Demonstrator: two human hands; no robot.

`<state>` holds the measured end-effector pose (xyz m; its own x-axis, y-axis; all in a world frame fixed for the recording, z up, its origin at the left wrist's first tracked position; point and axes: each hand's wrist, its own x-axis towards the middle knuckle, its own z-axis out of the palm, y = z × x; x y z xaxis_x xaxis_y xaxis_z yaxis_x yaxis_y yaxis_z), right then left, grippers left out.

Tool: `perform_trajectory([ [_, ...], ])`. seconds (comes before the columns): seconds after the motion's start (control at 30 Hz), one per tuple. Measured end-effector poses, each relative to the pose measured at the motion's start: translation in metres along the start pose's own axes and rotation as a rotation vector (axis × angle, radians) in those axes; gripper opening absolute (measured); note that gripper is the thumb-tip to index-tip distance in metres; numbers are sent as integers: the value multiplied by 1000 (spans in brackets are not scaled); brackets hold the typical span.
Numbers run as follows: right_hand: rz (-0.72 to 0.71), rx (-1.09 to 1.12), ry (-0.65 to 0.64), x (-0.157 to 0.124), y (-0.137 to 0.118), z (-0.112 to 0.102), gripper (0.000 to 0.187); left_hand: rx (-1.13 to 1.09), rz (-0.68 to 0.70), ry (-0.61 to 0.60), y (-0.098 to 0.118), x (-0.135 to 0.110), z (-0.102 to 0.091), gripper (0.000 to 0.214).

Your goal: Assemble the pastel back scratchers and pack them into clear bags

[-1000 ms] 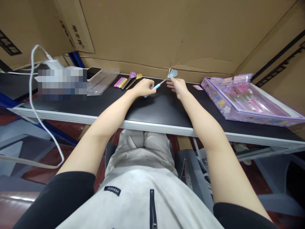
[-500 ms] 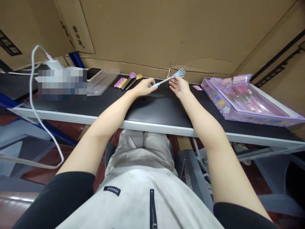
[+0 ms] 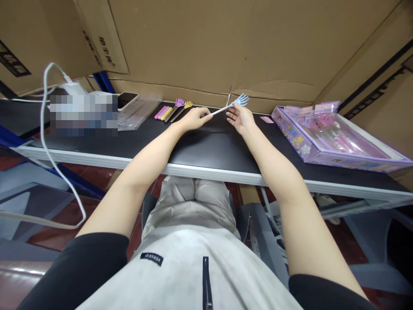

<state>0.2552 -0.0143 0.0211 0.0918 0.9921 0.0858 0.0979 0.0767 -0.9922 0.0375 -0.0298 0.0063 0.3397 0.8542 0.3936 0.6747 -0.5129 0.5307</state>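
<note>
A small back scratcher point(image 3: 241, 100) with a light-blue, hand-shaped head is held slantwise above the black tabletop. My right hand point(image 3: 241, 119) pinches it just below the head, between thumb and index finger, with the other fingers loosely curled. At the shaft's lower left end, my left hand point(image 3: 194, 119) has its thumb and fingers closed on it. Most of the handle is hidden by that hand. Left of my left hand lie a purple-headed back scratcher point(image 3: 179, 103) and a yellow-headed back scratcher point(image 3: 187, 104), beside several coloured handles point(image 3: 163, 113).
An open purple display box point(image 3: 309, 142) with wrapped pink pieces stands on the right. A small pink card point(image 3: 266, 119) lies near it. On the left are clear plastic bags point(image 3: 137, 114), a phone point(image 3: 127, 101) and a white cable point(image 3: 43, 116). Cardboard point(image 3: 200, 47) walls the back.
The blue handle visible at my left fingers before is now mostly out of sight. My right hand and the scratcher's head have shifted slightly left and down.
</note>
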Motion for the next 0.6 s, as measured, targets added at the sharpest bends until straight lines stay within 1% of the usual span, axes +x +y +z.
perform_trajectory([
  [0.17, -40, -89, -37, -3, -1, 0, 53, 23, -14, 9, 1, 0, -2, 24],
  [0.3, -65, -82, 21, -3, -1, 4, 49, 10, -40, 0, 6, -1, -3, 21],
  [0.43, -79, 12, 80, 6, 7, 7, 46, 4, -117, -6, 10, -1, -6, 20],
  [0.5, -92, 75, 125, 17, 10, 1, 45, 12, -158, 0, 8, -1, -11, 19],
  [0.57, -127, 96, 173, 33, 11, -13, 48, 33, -194, 10, 4, -1, -18, 18],
  [0.6, -155, 77, 197, 42, 10, -23, 52, 47, -208, 14, 1, 0, -22, 17],
])
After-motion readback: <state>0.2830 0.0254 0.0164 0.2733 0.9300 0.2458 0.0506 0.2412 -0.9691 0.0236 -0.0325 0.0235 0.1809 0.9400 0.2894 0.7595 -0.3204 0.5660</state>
